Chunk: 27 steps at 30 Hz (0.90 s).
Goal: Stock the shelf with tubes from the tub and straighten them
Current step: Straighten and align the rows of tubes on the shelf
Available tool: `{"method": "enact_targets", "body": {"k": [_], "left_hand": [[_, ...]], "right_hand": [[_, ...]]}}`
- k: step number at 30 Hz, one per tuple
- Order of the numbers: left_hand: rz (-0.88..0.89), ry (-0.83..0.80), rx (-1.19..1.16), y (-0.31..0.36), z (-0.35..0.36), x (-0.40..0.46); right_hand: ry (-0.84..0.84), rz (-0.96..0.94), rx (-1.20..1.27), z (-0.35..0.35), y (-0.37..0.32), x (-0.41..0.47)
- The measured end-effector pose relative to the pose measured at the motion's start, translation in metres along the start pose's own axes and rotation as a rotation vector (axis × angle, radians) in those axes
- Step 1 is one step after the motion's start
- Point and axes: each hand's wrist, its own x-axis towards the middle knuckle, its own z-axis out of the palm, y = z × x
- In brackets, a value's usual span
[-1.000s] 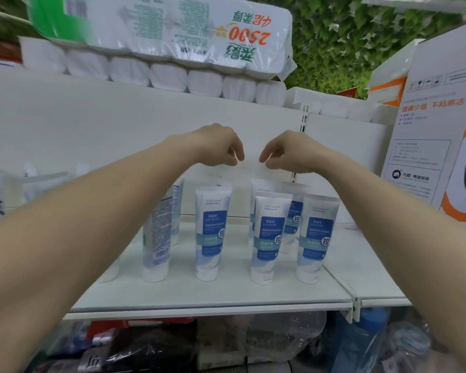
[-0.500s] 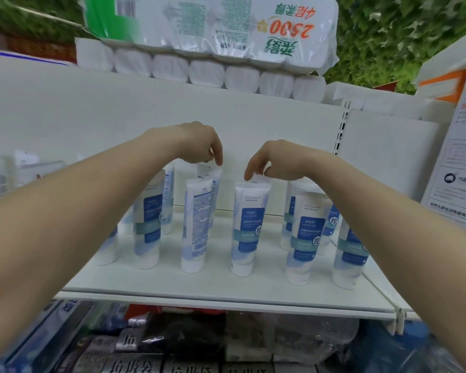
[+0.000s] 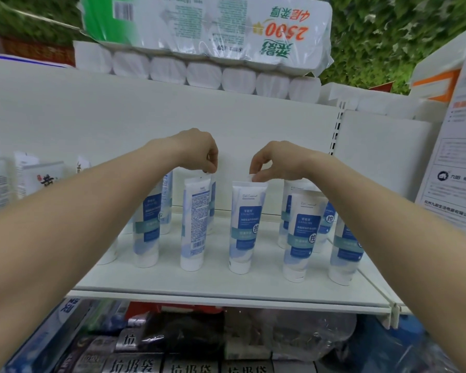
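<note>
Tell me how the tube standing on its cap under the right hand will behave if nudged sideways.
The white-and-blue plastic tube would probably tip easily: it stands tall on a narrow cap. The right hand pinches only its flat crimped top, so it likely weighs little. Its soft body may flex.

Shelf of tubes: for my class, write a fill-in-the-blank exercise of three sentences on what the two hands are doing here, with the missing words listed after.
1. The left hand pinches the top of the tube whose ______ faces the camera.
2. The right hand pinches the ______ edge of the blue-label tube.
3. The tubes stand on their caps on a ______ shelf, below a pack of paper rolls.

Missing words: barcode; top; white
</note>
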Motion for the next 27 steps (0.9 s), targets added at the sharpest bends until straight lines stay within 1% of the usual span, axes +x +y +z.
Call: {"method": "enact_targets", "body": {"k": [4, 8, 18, 23, 27], "left_hand": [[0.009, 0.069, -0.001, -0.006, 0.003, 0.000], [-0.006, 0.110, -0.081, -0.009, 0.005, -0.001], [-0.036, 0.139, -0.108, -0.011, 0.009, -0.001], [-0.012, 0.116, -0.130, -0.009, 0.008, -0.006], [0.027, 0.199, -0.134, -0.006, 0.002, -0.016]], "right_hand": [[0.006, 0.019, -0.001, 0.001, -0.001, 0.001], [0.029, 0.025, -0.007, 0.003, -0.005, 0.001], [0.031, 0.049, -0.016, 0.004, -0.009, -0.001], [0.013, 0.060, -0.009, -0.002, -0.012, -0.006], [0.071, 0.043, 0.004, -0.010, -0.017, -0.014]]}}
